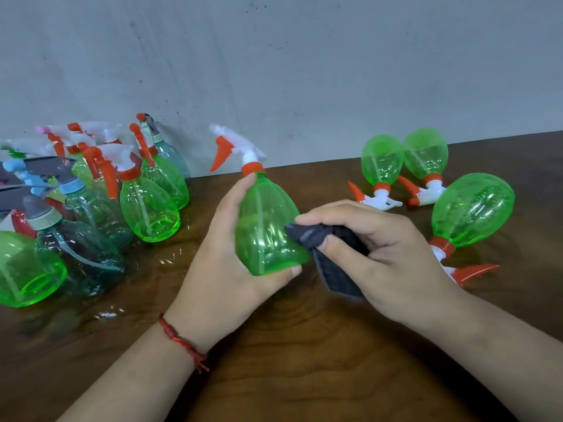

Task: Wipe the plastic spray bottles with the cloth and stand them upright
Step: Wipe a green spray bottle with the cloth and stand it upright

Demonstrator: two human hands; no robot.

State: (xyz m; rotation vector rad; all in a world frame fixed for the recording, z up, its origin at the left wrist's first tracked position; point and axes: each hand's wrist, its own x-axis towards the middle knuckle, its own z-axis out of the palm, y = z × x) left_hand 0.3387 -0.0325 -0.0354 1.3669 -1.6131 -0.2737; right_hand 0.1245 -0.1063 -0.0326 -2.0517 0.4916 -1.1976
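Note:
My left hand (222, 254) grips a green spray bottle (265, 229) with a white and orange trigger head, holding it upright above the table. My right hand (377, 254) pinches a dark grey cloth (332, 263) and presses it against the bottle's right side. Three green bottles lie on their sides at the right: one (379, 166), a second (426, 153) beside it, and a larger-looking one nearer me (472, 211). At the left, several green and teal bottles (149, 208) stand upright in a cluster.
The brown wooden table (289, 345) runs up to a grey wall (304, 71) behind the bottles. A red string bracelet (182, 342) circles my left wrist. The upright cluster fills the left edge of the table.

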